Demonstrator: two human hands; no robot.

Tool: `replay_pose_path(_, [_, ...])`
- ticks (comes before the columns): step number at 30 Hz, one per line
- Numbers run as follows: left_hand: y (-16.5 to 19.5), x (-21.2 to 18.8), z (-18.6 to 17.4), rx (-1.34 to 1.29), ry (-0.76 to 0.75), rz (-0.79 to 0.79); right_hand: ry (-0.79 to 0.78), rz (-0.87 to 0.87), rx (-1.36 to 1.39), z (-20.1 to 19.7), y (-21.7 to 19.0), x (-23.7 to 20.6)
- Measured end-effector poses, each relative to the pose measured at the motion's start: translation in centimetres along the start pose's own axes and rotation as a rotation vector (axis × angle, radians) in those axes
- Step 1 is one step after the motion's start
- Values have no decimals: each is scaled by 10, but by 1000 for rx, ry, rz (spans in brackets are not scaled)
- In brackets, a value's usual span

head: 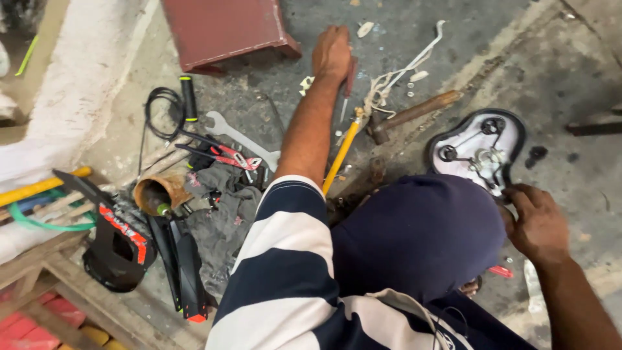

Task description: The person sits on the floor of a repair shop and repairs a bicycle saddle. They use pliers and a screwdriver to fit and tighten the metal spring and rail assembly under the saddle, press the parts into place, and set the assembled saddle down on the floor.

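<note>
I crouch over a rough grey concrete floor (453, 39), stained and gritty. A whitewashed kerb (78, 78) runs along the far left, and a wooden pallet (39, 259) lies at the near left. A dark red metal stool (223, 26) stands at the far edge.

My right hand (538, 223) comes in from the near right. Its fingers are curled at the near edge of a black-rimmed white lamp base (479, 149), which lies flat on the floor to the right, with its bulb holders facing up. I cannot tell whether I have gripped that rim or am only touching it. My left hand is out of sight.

Another person in a striped shirt (285, 272) and dark cap (414, 240) bends low just in front of me. That person's hand (332, 55) reaches far and presses down by a red-handled screwdriver (350, 78).

Between that arm and the lamp base lie a yellow-handled screwdriver (340, 155), a wooden-handled hammer (414, 113) and a tangle of white cord (395, 78).

Left of the arm are a spanner (240, 133), red-handled pliers (230, 155), a black cable (162, 113) and a grey rag (223, 207).

The one container is a rusty can (159, 191) on its side against the rag. Its mouth faces near and the inside is dark, so I cannot make out the contents. Black plastic panels (120, 246) with red marks lie nearer, to the left.
</note>
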State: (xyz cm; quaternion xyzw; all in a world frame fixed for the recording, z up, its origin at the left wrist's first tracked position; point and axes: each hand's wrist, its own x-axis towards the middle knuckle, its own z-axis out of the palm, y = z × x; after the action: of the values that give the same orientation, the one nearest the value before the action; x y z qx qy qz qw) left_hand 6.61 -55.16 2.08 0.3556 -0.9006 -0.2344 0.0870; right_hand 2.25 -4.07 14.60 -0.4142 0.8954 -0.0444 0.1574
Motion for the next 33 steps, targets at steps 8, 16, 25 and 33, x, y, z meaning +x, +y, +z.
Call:
replay_pose_path(8, [49, -74, 35, -426, -29, 2, -87, 155, 248, 5, -15, 29])
replay_pose_path(16, [158, -174, 78, -1271, -846, 107, 203, 185, 707, 8, -54, 57])
replay_pose_path(25, [181, -199, 82, -917, -898, 285, 345, 741, 907, 62, 16, -9])
replay_pose_path(33, [208, -182, 84, -336, -548, 1033, 359, 727, 822, 99, 59, -40])
